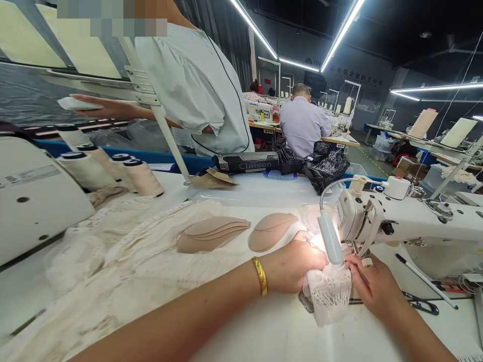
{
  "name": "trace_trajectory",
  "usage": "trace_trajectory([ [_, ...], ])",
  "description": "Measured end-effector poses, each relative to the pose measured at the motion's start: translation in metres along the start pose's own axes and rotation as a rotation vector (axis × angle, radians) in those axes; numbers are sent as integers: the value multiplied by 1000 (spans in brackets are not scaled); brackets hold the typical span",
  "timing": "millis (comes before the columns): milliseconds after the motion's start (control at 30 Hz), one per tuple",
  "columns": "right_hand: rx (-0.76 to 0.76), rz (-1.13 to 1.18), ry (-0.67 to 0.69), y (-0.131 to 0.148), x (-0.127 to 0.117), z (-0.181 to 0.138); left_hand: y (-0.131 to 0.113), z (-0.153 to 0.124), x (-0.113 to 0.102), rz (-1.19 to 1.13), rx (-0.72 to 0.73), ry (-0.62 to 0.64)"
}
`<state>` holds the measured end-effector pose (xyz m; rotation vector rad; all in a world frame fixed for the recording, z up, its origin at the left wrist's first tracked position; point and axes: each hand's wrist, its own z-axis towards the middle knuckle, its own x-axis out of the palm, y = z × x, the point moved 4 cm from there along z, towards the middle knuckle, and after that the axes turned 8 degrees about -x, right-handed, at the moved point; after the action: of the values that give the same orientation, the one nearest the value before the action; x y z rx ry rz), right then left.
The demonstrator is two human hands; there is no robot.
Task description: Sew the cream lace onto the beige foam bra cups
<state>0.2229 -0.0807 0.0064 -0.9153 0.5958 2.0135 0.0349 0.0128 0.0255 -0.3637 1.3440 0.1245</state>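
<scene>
Both hands are at the needle end of a white sewing machine (426,216). My left hand (296,264), with a gold bracelet on the wrist, is closed on a piece of pale lace fabric (331,297). The lace hangs down between my hands over the table front. My right hand (375,284) pinches the lace's right edge close to the needle area. A grey lamp (330,239) lights the spot brightly; its glare and body hide the needle and some fingertips. Beige foam cups (211,234) lie stacked left of my left hand, with a second stack (270,232) nearer to it.
Heaped cream lace (124,261) covers the table's left side. Thread cones (141,177) stand behind it. A white pen (426,279) and black scissors (420,303) lie right of my right hand. Black plastic bags (324,163) sit behind. A person in white (196,85) stands across the table.
</scene>
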Motion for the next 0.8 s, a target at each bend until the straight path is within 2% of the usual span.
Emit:
trace_trajectory([
  [133,-44,60,49,7,1,-1,-2,-5,-7,-14,-40,81],
  [267,-183,169,91,24,5,1,-8,-10,-8,110,-178,75],
  [467,-149,17,156,21,19,3,-25,-12,-4,188,-267,153],
  [667,-130,-12,152,2,4,-2,-19,-17,-13,48,-192,223],
  [800,-1,163,334,-8,-13,-3,-14,-17,-10,-26,-75,177],
])
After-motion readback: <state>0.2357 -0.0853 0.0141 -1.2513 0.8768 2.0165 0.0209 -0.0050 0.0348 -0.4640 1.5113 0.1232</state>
